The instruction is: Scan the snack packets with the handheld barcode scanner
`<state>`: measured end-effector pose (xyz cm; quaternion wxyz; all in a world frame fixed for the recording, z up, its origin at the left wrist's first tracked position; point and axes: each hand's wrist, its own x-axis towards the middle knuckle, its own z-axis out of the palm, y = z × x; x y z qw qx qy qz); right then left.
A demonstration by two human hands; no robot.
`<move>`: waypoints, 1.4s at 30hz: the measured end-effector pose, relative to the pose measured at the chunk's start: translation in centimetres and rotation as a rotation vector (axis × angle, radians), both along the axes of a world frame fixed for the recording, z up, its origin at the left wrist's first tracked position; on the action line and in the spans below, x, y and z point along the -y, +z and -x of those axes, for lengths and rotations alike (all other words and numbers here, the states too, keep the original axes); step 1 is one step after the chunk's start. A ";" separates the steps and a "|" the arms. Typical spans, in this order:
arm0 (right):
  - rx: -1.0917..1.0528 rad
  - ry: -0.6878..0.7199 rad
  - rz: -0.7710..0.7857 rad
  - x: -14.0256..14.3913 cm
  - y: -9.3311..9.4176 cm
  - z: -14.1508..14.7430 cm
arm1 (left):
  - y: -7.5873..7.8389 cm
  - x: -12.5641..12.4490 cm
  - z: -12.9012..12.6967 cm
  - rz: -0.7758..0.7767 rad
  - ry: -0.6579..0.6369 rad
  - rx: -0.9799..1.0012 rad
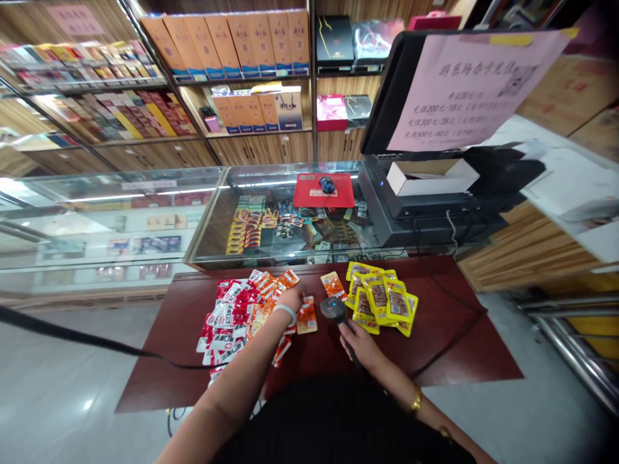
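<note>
My right hand (pixel 362 347) is wrapped around the handle of a black barcode scanner (pixel 333 308), its head over the middle of the dark red table. Curled fingers of my left hand (pixel 290 300) pinch the upper edge of an orange snack packet (pixel 306 318), though the fingertips are partly hidden. Under and left of that hand spreads a pile of orange packets (pixel 267 283) and red-and-white packets (pixel 227 316). Another orange packet (pixel 333 284) lies just beyond the scanner. To the right, yellow snack packets (pixel 380 299) are heaped together.
Behind the table (pixel 459 348) stands a glass display counter (pixel 207 241) with a mouse on a red mat (pixel 302 193). A monitor (pixel 387 96) with a pink notice rises at the right, above a white box (pixel 430 183). A black cable (pixel 97 338) crosses at left.
</note>
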<state>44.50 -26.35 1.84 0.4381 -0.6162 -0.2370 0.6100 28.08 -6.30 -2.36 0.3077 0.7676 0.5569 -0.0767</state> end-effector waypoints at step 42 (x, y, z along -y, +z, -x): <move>0.044 0.151 -0.018 -0.4 -1.5 0.3 | 3.0 5.8 8.6 -0.179 0.147 -0.372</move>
